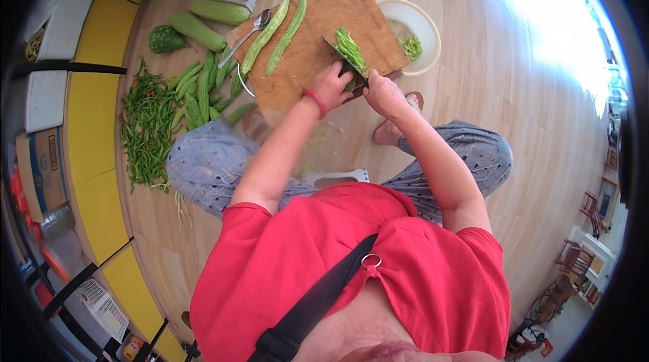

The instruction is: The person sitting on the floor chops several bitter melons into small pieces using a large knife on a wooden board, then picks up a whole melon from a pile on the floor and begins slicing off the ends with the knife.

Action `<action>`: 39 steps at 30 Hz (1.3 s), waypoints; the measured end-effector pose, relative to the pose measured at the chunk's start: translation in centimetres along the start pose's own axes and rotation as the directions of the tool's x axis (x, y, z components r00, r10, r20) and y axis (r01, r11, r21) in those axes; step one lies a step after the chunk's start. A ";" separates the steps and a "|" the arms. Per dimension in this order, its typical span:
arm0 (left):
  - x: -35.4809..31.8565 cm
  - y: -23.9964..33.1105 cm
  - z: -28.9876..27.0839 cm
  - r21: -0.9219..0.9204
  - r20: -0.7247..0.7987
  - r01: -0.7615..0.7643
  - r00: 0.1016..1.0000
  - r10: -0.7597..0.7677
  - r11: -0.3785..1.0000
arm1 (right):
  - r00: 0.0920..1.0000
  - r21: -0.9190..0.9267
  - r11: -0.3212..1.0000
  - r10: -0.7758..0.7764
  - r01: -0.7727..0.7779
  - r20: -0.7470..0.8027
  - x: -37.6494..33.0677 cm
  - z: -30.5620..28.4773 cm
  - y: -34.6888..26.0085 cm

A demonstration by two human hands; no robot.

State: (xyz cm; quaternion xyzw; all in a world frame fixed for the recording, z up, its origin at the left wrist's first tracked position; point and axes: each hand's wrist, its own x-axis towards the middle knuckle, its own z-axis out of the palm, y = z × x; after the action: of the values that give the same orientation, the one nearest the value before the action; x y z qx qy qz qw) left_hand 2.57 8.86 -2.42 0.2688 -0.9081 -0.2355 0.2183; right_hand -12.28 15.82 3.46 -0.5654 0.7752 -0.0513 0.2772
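My right hand (pixel 385 95) grips a kitchen knife (pixel 346 58) whose blade lies across the wooden cutting board (pixel 318 44). Against the blade's far side rests a heap of thin green slices (pixel 348 45). My left hand (pixel 328 87), with a red band at the wrist, is closed at the near side of the blade on a green piece of bitter melon (pixel 349 83), mostly hidden by fingers and knife. Two halved bitter melons, one (pixel 266 36) cut side up and another (pixel 286 36) beside it, lie on the board's left. A metal spoon (pixel 245 36) sits at the left edge.
Right of the board stands a pale basin (pixel 433 31) with some green slices inside. On the floor at left are whole bitter melons (pixel 204 91), a pile of green chillies (pixel 147 125), long gourds (pixel 196 29) and a dark green squash (pixel 165 39). Yellow cabinets (pixel 101 132) line the left.
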 end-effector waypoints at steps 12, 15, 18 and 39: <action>0.2 -0.9 1.2 -0.055 -0.065 0.017 0.998 -0.020 0.998 | 1.000 0.027 1.000 0.004 -0.004 -0.020 -1.2 -1.8 0.2; 0.7 -1.0 1.2 -0.049 -0.059 0.020 0.998 -0.023 0.999 | 1.000 -0.010 1.000 0.020 -0.020 -0.002 -2.1 -2.3 0.3; 0.8 -0.9 1.1 -0.027 -0.103 0.001 0.995 -0.004 1.000 | 1.000 -0.034 0.999 -0.002 0.002 0.009 -2.7 -2.3 1.0; 0.5 -0.2 2.1 -0.027 -0.138 0.012 0.990 -0.016 1.000 | 0.999 -0.070 0.998 0.009 -0.006 0.032 -2.1 -1.5 -0.7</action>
State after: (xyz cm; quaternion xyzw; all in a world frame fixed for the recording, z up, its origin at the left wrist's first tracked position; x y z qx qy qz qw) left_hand 1.23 9.05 -4.05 0.2878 -0.8858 -0.2298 0.2824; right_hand -12.03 17.16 5.81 -0.5725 0.7740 -0.0140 0.2702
